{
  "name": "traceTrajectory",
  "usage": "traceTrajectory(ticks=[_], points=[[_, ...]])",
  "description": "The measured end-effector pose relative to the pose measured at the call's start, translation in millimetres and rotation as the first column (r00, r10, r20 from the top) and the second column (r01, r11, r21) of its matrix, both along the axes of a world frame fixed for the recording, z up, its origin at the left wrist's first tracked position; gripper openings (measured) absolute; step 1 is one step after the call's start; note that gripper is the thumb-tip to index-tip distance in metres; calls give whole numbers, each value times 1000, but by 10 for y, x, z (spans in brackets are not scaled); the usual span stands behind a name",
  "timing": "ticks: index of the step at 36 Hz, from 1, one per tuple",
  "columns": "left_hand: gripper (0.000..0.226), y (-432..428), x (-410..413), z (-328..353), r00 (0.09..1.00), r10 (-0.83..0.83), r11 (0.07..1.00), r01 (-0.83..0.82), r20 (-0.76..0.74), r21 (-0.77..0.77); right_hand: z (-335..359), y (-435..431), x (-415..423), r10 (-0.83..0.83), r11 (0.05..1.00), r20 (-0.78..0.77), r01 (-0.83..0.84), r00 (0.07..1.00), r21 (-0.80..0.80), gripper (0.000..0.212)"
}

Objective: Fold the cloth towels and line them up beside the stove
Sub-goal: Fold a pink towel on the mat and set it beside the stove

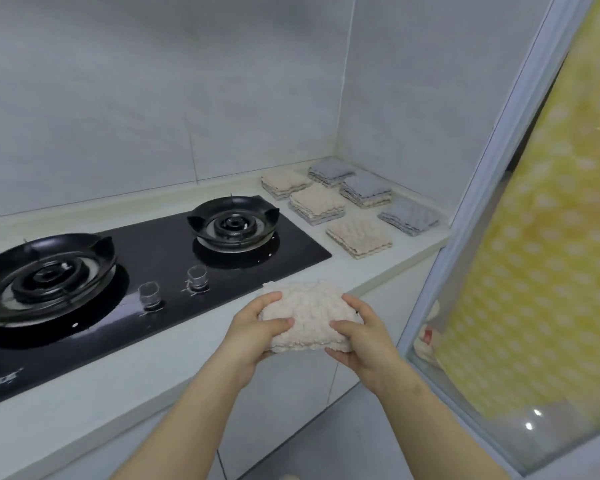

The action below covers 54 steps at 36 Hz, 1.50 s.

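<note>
Both hands, left hand point(257, 336) and right hand point(364, 337), hold a folded cream towel point(309, 315) in a closed grip over the desk point(125, 386) edge beside the stove point(160, 271).

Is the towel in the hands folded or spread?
Folded: the towel is a compact thick pad, gripped by left hand and right hand.

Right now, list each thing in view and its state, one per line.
Beige towel in hands: folded, held above the counter edge.
Left hand: gripping the towel.
Right hand: gripping the towel.
Three beige towels: folded, in a row.
Three grey towels: folded, in a row.
Stove: burners unlit.
</note>
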<state>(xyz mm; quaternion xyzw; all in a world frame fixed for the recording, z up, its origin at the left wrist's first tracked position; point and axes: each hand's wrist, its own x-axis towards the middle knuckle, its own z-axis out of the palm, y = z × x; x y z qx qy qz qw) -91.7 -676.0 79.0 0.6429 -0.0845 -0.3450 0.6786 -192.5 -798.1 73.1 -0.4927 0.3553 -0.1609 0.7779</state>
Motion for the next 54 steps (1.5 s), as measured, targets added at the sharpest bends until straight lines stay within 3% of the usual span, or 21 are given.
traceTrajectory(ticks=[15,23,29,37,42,47,50,54], points=[[21,-2143,1484,-9,981,-48,997,35,190,68,80,-2045,1330,-54,986,-49,45,997,-163,46],[43,-2970,1833,-85,983,-69,995,55,172,86,-63,-3023,1708,-26,982,-94,7,995,-190,44],[45,-3716,1906,-169,992,-67,995,58,109,81,-168,-3911,1917,9,972,-136,-40,991,-231,43],[48,-4672,1664,-290,997,65,996,-67,41,55,-222,-4968,1917,62,949,-194,-118,979,-291,39],[29,-5094,1497,-302,976,207,978,-209,-59,-24,-219,-5418,1878,120,947,-182,-167,976,-274,43],[24,-5346,1378,-335,952,299,952,-302,-67,-42,-184,-5701,1798,166,923,-136,-202,977,-329,40],[27,-5400,1309,-349,921,385,920,-388,-55,-59,-209,-5815,1711,155,926,-87,-175,984,-333,35],[25,-5340,1248,-304,854,516,847,-520,-67,-107,-394,-5915,1620,174,870,-168,-231,970,-436,31]])
